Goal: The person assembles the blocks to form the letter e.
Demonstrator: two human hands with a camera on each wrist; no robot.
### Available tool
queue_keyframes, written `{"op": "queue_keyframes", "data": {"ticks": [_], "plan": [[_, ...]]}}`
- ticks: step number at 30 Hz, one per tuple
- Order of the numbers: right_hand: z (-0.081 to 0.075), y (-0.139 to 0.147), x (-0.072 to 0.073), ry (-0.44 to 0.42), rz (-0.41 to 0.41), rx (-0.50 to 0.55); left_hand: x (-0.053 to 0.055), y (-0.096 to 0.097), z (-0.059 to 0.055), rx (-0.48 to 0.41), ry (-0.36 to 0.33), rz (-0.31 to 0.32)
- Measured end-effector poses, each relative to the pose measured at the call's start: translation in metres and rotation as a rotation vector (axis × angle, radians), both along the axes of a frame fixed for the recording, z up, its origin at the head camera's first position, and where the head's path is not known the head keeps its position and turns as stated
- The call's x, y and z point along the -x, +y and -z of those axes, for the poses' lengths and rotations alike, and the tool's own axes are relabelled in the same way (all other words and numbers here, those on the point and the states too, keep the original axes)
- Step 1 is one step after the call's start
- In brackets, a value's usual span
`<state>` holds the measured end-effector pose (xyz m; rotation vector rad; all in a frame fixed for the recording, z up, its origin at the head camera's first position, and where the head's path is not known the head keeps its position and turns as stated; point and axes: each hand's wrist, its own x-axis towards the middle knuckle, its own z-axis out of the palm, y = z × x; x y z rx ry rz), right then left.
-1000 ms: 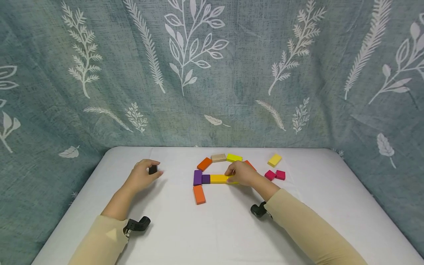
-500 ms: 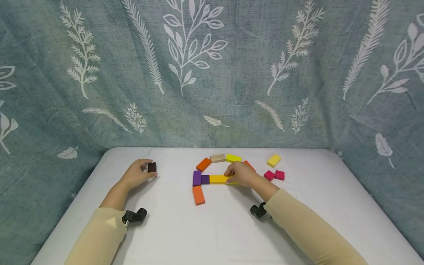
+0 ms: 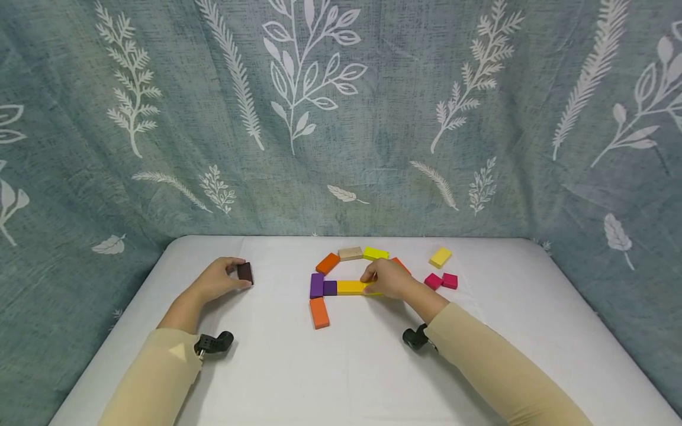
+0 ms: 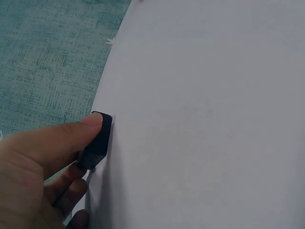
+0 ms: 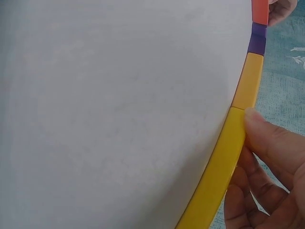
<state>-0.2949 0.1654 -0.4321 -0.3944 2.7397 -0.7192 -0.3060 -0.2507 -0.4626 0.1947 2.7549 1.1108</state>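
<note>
On the left side of the table, my left hand (image 3: pixel 215 281) pinches a dark brown rectangular block (image 3: pixel 245 273) between thumb and fingers. The left wrist view shows my thumb on one end of that dark block (image 4: pixel 97 143). My right hand (image 3: pixel 391 281) pinches a yellow block (image 5: pixel 217 162) with thumb and fingers, at the right end of a straight row. An orange-yellow block (image 3: pixel 349 288) touches it end to end, followed by a small purple block (image 3: pixel 330 288) and a larger purple block (image 3: pixel 317 286). In the head view my right hand hides part of the yellow block.
Behind the row curve an orange block (image 3: pixel 327 264), a beige block (image 3: pixel 350 254), a lime block (image 3: pixel 375 253) and a partly hidden red-orange block (image 3: pixel 400 264). Another orange block (image 3: pixel 319 313) lies in front. At right are a yellow block (image 3: pixel 440 257) and two pinkish-red blocks (image 3: pixel 441 281).
My left hand has shifted slightly left, and the dark block has turned in its grasp, exposing more of its face. My right hand stays on the yellow block.
</note>
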Motion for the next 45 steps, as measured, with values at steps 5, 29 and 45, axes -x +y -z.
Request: {"op": "queue_keyframes", "data": {"ticks": [5, 29, 45], "plan": [[0.000, -0.001, -0.001, -0.009, 0.005, 0.005, -0.009, 0.000, 0.002, -0.014, -0.003, 0.031], [-0.001, -0.005, -0.003, -0.011, 0.020, -0.003, -0.104, 0.064, -0.014, 0.058, 0.016, 0.254], [0.000, -0.003, -0.002, -0.007, 0.020, 0.003, -0.138, 0.134, -0.008, 0.090, 0.137, 0.330]]}}
